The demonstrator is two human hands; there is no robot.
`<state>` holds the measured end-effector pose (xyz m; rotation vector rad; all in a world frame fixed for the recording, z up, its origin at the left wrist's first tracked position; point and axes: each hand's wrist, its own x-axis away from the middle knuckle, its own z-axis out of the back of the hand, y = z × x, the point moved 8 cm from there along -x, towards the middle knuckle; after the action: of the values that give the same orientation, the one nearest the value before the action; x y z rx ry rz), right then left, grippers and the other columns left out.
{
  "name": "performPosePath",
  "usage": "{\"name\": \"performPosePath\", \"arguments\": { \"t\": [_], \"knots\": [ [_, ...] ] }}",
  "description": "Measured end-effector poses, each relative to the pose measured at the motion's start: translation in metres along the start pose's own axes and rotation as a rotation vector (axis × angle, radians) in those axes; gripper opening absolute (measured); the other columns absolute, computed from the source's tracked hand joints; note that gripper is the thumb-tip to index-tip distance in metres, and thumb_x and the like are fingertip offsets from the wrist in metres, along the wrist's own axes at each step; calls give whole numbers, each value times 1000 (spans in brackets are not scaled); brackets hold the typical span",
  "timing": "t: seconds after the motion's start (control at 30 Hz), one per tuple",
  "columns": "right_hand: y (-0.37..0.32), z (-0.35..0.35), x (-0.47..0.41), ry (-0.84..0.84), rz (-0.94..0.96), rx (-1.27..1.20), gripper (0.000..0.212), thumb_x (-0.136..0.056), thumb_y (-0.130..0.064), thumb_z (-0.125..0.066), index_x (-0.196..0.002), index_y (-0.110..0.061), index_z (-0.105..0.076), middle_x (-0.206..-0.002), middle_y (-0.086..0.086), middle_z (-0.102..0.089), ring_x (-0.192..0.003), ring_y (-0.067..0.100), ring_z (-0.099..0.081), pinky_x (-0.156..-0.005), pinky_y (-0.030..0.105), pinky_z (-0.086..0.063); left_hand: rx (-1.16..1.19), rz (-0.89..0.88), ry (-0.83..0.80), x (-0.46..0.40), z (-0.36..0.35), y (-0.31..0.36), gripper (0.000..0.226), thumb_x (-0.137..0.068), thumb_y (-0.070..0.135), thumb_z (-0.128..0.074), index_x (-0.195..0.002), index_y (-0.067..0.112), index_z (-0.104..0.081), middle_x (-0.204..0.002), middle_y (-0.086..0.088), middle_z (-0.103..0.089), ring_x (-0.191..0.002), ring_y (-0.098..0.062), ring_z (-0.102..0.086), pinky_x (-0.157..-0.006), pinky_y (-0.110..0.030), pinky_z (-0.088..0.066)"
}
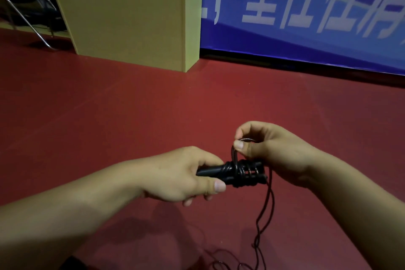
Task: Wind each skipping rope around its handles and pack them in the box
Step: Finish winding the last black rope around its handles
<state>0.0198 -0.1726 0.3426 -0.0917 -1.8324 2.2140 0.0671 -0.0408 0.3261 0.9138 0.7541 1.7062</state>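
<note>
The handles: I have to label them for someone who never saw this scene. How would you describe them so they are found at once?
Start at the red floor and come down to the two hands near the bottom. Between them lie the black handles, held side by side in the left hand. Thin black rope is coiled around their right end, where the right hand pinches a loop, and loose rope trails to the floor.
</note>
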Motion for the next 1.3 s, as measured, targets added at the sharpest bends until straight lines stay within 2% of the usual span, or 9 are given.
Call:
{"name": "performPosePath", "arguments": {
  "t": [0.27,0.37,0.43,0.63,0.7,0.8,0.93,1.07,1.3],
  "knots": [
    [4,-9,-2,-58,-71,-179,14,-80,-27,-66,-81,-12,-65,-67,1,-59,-56,12,-51,-53,26,-40,303,-132,-116,8,-6,16,11,-93,20,-60,-102,15,-60,-90,1,-65,-67,-18,-60,-67,-27,-48],
    [9,-14,-7,9,-75,-108,22,-94,-16,-56,-73,-15,-63,-60,-1,-57,-51,10,-45,-52,26,-31,437,-114,-2,4,2,11,32,-94,25,-59,-120,7,-54,-86,-1,-65,-69,-19,-65,-65,-27,-50],
    [16,-16,-10,79,-123,-116,28,-97,-13,-52,-73,-15,-65,-62,0,-56,-48,11,-43,-49,25,-32,514,-93,123,3,12,7,31,-96,26,-57,-124,12,-55,-81,-1,-65,-72,-21,-68,-61,-26,-49],
    [28,-34,-11,95,-204,-107,35,-102,-35,-45,-88,-11,-65,-62,4,-53,-53,16,-50,-60,32,-43,426,1,383,5,34,-12,18,-101,24,-49,-116,20,-58,-80,1,-71,-86,-17,-72,-67,-28,-54],
    [33,-37,-11,92,-234,-69,37,-102,-40,-43,-89,-13,-65,-62,2,-53,-55,16,-51,-67,35,-43,400,40,463,6,42,-20,15,-102,23,-50,-113,21,-59,-80,2,-73,-84,-13,-72,-66,-27,-53],
    [34,-39,-13,82,-221,-24,31,-100,-36,-48,-97,-10,-64,-63,-1,-54,-54,13,-47,-61,30,-43,355,92,562,9,52,-32,11,-101,22,-50,-108,21,-59,-79,-1,-73,-75,-16,-73,-60,-28,-52],
    [29,-38,-12,83,-189,118,15,-95,-28,-60,-99,-13,-59,-72,2,-60,-57,13,-48,-53,27,-40,291,122,647,11,59,-39,8,-100,22,-52,-104,19,-59,-81,-4,-73,-68,-16,-72,-57,-28,-53],
    [29,-46,-8,51,-183,119,11,-95,-23,-59,-92,-13,-56,-67,4,-52,-56,17,-53,-56,31,-47,277,142,701,12,64,-42,8,-100,22,-52,-102,20,-60,-81,-3,-73,-66,-15,-72,-54,-27,-53],
    [20,-48,-5,35,-108,386,18,-96,-37,-55,-91,-22,-64,-69,-6,-60,-58,8,-49,-60,26,-44,414,224,775,16,70,-57,10,-101,26,-52,-101,20,-60,-81,-4,-72,-64,-16,-72,-52,-27,-53]
  ]
}}
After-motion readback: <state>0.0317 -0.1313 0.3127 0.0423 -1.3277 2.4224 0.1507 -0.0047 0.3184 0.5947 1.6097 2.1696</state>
